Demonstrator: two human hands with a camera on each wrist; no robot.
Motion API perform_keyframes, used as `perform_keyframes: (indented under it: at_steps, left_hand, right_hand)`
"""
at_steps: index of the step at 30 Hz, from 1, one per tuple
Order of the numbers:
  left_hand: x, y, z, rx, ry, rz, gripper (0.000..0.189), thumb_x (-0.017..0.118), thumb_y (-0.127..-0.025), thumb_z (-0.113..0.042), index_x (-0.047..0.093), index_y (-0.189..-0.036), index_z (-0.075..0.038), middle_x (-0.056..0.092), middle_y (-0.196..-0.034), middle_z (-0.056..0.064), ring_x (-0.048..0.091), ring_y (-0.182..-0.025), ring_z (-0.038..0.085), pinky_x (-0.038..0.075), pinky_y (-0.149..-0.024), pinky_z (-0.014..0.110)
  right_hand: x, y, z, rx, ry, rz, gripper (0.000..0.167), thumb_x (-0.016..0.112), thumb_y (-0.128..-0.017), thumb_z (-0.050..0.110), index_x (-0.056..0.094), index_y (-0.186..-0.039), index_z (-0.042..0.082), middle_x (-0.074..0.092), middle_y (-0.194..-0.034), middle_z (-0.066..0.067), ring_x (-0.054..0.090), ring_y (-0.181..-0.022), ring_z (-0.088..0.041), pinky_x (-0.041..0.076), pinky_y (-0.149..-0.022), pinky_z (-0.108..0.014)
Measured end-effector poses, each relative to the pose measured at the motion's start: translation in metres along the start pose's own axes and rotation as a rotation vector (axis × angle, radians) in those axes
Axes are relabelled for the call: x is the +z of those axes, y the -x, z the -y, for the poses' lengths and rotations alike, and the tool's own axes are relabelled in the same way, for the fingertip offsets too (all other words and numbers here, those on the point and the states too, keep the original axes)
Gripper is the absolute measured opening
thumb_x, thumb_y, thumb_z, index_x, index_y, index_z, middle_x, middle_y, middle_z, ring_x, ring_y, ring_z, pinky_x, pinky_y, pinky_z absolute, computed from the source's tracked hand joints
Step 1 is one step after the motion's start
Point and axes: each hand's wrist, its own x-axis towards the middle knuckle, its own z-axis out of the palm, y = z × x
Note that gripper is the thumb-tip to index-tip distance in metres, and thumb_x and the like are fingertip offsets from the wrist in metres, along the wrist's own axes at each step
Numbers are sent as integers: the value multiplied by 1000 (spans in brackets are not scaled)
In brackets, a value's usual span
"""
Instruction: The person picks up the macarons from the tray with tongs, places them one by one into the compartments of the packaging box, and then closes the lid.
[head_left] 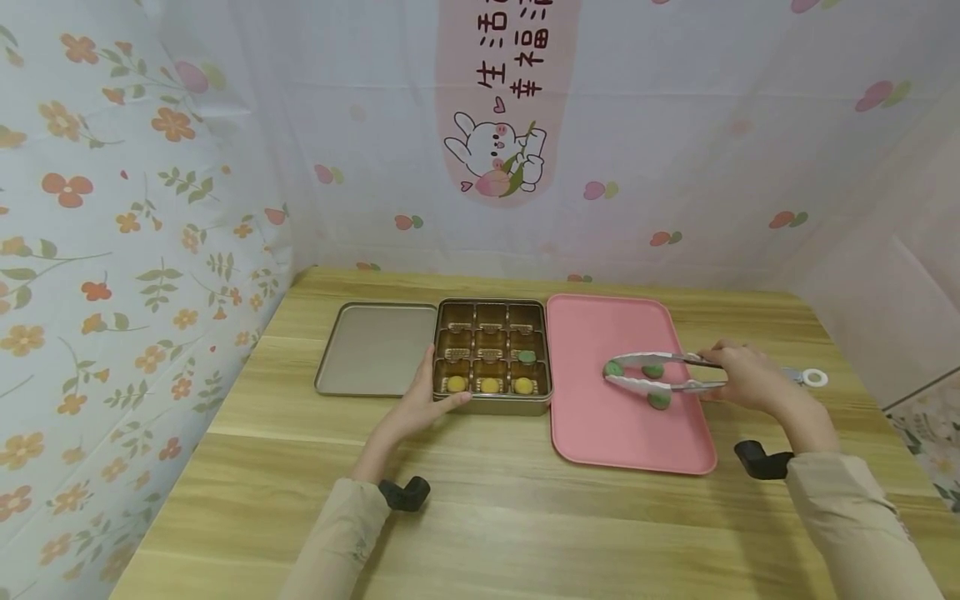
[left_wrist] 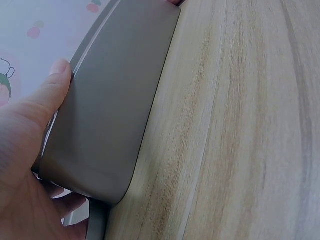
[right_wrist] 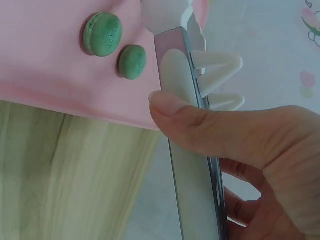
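Observation:
Metal tongs [head_left: 671, 386] are gripped by my right hand [head_left: 746, 379], with the thumb lying along one arm in the right wrist view. Their white tips are around a green macaron [head_left: 613, 369] on the pink tray [head_left: 588, 425]. Two other green macarons [right_wrist: 102, 34] lie beside the tongs on that tray. My left hand [head_left: 420, 406] holds the front left corner of a divided tin box [head_left: 491, 406], thumb on the front rim and fingers at the side. In its front row sit three yellow balls [head_left: 490, 385]; a green macaron [head_left: 527, 357] is in the middle row's right compartment.
The flat tin lid [head_left: 382, 348] lies left of the box, behind my left hand. The pink tray adjoins the box's right side. A white patterned cloth [head_left: 360, 167] hangs behind the wooden table [head_left: 487, 517], and a floral one [head_left: 135, 275] on the left.

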Motion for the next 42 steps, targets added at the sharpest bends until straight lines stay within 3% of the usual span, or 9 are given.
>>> perform_keyframes:
  at_steps: [8, 13, 23, 35, 42]
  left_hand:
    - [0, 0, 0, 5, -2, -2, 108, 63, -81, -47, -18, -145, -12, -14, -153, 14, -4, -141, 34, 6, -114, 51]
    - [0, 0, 0, 5, 1, 0, 107, 63, -82, -45, -18, -145, -12, -13, -153, 14, -5, -141, 33, 5, -114, 50]
    - [0, 1, 0, 5, 10, 3, 108, 63, -82, -46, -18, -145, -11, -14, -153, 14, -4, -141, 34, 5, -114, 50]
    - [3, -1, 1, 8, 3, -22, 108, 64, -81, -45, -16, -145, -12, -12, -153, 15, -2, -141, 35, 6, -114, 49]
    - [1, 0, 2, 7, 8, -21, 109, 64, -81, -46, -16, -145, -12, -11, -154, 15, -1, -141, 34, 6, -114, 49]
  right_hand:
    - [-12, 0, 15, -49, -15, -53, 57, 78, -68, 13, 56, -117, -9, 57, -107, -28, 56, -90, -44, 47, -74, -55]
    - [-23, -6, 32, -63, -20, -61, 56, 75, -72, 14, 55, -119, -9, 55, -113, -30, 51, -97, -49, 43, -80, -59]
    - [-35, -37, 70, -121, -53, -53, 56, 75, -73, 14, 55, -122, -4, 52, -121, -28, 47, -105, -48, 39, -87, -59]
    - [-19, -83, 111, -204, -83, -19, 54, 74, -75, 11, 54, -124, -2, 54, -119, -21, 49, -107, -40, 43, -88, -52]
    - [-11, -93, 120, -186, -70, -13, 56, 74, -74, 13, 54, -125, -1, 54, -118, -20, 50, -104, -38, 45, -85, -49]
